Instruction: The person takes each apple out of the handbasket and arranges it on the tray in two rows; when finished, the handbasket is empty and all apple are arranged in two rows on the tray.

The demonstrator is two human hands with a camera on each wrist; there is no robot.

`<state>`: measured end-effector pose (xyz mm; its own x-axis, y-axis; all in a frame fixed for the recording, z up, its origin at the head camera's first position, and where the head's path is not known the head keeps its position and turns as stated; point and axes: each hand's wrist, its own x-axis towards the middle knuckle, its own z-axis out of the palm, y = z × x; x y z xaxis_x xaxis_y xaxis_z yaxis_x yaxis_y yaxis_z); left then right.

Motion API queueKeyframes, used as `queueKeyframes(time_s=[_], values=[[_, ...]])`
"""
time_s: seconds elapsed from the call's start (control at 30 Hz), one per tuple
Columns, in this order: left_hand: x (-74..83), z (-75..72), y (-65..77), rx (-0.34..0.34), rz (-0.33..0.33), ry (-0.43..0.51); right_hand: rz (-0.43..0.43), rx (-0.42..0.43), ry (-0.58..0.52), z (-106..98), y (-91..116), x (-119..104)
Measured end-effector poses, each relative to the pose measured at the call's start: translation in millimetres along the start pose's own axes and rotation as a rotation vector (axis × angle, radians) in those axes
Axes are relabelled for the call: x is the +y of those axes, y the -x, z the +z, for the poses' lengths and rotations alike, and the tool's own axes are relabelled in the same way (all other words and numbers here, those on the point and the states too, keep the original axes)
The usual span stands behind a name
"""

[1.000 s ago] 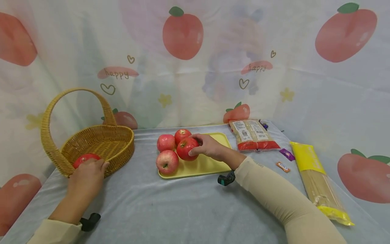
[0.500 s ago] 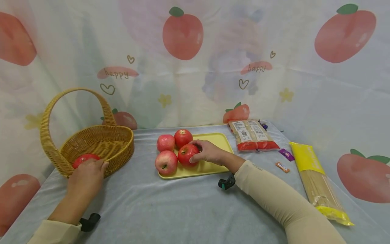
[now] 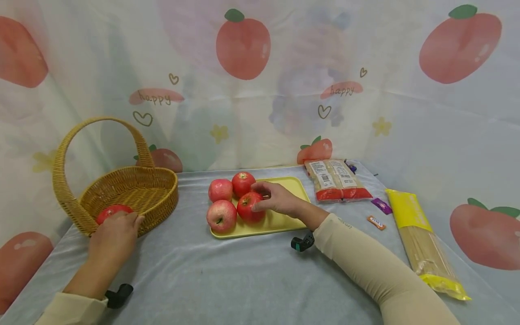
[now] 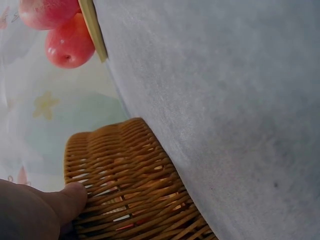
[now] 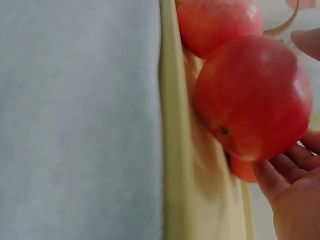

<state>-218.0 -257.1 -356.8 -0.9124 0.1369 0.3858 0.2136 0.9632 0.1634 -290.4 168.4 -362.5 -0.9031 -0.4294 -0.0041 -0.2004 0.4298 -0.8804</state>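
Observation:
My left hand [image 3: 113, 237] grips the near rim of the wicker basket [image 3: 164, 198], its thumb [image 4: 70, 200] outside the woven wall in the left wrist view; the other fingers are hidden. Inside the basket, behind that hand, a red fruit [image 3: 113, 212] shows partly. My right hand [image 3: 280, 198] curves around a red apple [image 3: 249, 208] on the yellow tray [image 3: 284, 221]. In the right wrist view its thumb stands apart from this apple [image 5: 255, 100], while the fingers lie beside or against its underside. Two pinkish apples [image 3: 221, 216] and another red fruit [image 3: 243, 183] sit close by on the tray.
Right of the tray lie a red-ended bag of grain-like food [image 3: 339, 180], a purple wrapped sweet [image 3: 382, 206] and an orange one [image 3: 376, 222]. A yellow pack of noodles [image 3: 426, 243] lies farther right. The basket's tall handle [image 3: 101, 119] arches up at left.
My right hand has lowered the red apple onto the tray at the front of the group, and its thumb and fingers have loosened from it. The left hand stays at the basket rim.

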Motion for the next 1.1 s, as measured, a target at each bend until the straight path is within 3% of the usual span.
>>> queueKeyframes(time_s=[0.47,1.1], values=[[-2.8,0.8,1.5,0.013,0.006,0.012,-0.151,0.016,0.059,3.4,-15.6,-34.2],[-1.0,-0.3,1.6,0.011,-0.013,0.020,-0.239,-0.102,0.008,46.2,-45.2,-75.5]])
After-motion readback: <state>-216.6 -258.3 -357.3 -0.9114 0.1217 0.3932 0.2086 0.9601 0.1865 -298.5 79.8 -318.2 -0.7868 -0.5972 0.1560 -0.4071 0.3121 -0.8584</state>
